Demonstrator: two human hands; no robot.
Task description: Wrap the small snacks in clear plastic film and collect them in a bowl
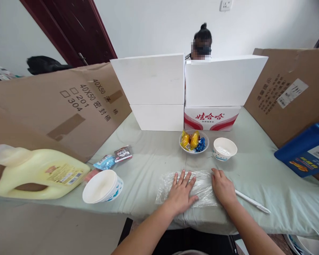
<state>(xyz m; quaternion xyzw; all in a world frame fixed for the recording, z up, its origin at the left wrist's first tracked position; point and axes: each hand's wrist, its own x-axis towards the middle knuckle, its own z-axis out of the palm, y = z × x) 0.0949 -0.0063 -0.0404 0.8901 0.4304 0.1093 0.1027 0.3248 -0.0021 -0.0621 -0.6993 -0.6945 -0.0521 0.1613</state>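
Observation:
A crinkled sheet of clear plastic film (202,198) lies on the cloth near the table's front edge. My left hand (182,193) rests flat on it with the fingers spread. At the film's right edge, my right hand (224,187) is closed, its fingers curled against the film and its thumb hidden. A slim white stick-like tool (252,202) lies on the cloth just right of that hand; its near end is partly covered. Beyond the hands stand a clear bowl (184,148) of yellow and blue wrapped snacks (194,140) and a white paper bowl (224,148).
Stacked paper bowls (99,187) tilt at the left edge, beside small packets (123,153) and a yellow detergent jug (37,173). A blue jug (303,152) leans at right. White boxes (159,81) and cardboard panels (69,106) wall the table; a person (202,39) is behind.

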